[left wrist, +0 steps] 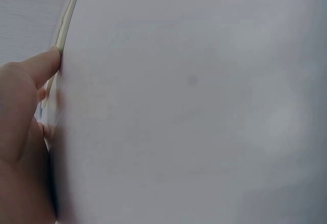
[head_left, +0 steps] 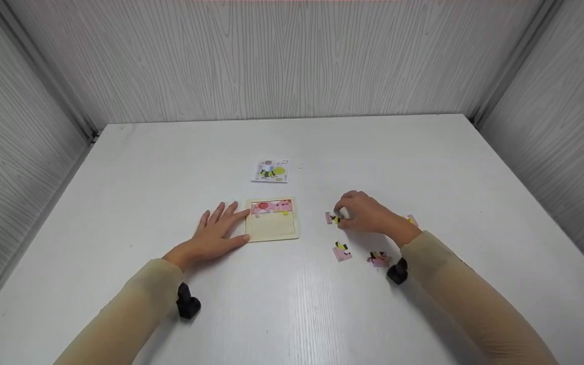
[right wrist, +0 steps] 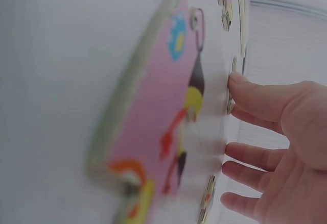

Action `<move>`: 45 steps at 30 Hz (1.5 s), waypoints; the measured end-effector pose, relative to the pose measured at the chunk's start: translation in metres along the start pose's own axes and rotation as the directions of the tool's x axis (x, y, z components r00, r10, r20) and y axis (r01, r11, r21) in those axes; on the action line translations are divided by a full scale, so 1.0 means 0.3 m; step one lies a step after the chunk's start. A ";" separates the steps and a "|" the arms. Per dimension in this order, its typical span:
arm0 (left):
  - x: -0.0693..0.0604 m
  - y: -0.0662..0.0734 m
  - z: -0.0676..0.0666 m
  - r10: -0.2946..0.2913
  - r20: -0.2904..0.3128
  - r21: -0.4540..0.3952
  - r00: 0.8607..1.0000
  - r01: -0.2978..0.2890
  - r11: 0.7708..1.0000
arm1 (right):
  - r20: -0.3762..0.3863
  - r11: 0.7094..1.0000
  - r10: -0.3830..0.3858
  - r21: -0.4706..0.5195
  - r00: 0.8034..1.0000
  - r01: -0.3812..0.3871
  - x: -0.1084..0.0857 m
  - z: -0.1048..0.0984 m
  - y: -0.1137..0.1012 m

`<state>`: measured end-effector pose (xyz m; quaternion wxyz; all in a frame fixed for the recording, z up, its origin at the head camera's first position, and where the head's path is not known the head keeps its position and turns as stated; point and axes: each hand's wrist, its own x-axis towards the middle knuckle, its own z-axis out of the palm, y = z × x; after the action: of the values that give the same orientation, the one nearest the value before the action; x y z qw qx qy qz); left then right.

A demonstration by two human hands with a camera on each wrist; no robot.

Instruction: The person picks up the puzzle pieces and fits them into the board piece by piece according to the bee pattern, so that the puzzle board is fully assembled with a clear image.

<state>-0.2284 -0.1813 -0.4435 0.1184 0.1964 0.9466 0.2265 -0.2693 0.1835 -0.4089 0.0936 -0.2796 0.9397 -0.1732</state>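
Pink piece pinched, wooden tray braced!

Right of centre, the right hand has it between thumb and forefinger; left of centre, the left hand lies spread wide, touching the tray's left edge. Danger here: the piece looks thin, so an edge-only pinch could let it slip or flip. Slacken on the left, and a bump might slide the tray and jolt the fitted pieces along its top!

Positions: tray at frame centre, between the hands, apart from the right one. Loose pieces lie below the right hand, another piece half hidden beyond its wrist.
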 end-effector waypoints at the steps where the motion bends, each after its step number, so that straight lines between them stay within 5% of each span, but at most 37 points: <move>1: 0.000 0.000 0.000 0.001 -0.003 -0.003 1.000 -0.001 1.000 | 0.000 1.000 0.004 0.006 1.000 -0.004 0.001 0.000 -0.002; 13: -0.005 0.002 0.001 0.011 -0.019 0.004 1.000 -0.011 1.000 | 0.013 0.998 0.064 0.015 0.998 -0.064 0.017 0.009 -0.002; 45: -0.006 0.001 0.004 0.016 -0.026 0.004 1.000 -0.016 1.000 | -0.045 0.998 -0.033 0.060 0.998 0.036 0.084 0.010 -0.151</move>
<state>-0.2263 -0.1814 -0.4443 0.1038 0.2010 0.9469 0.2284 -0.2671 0.1331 -0.3965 0.0783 -0.2889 0.9309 -0.2094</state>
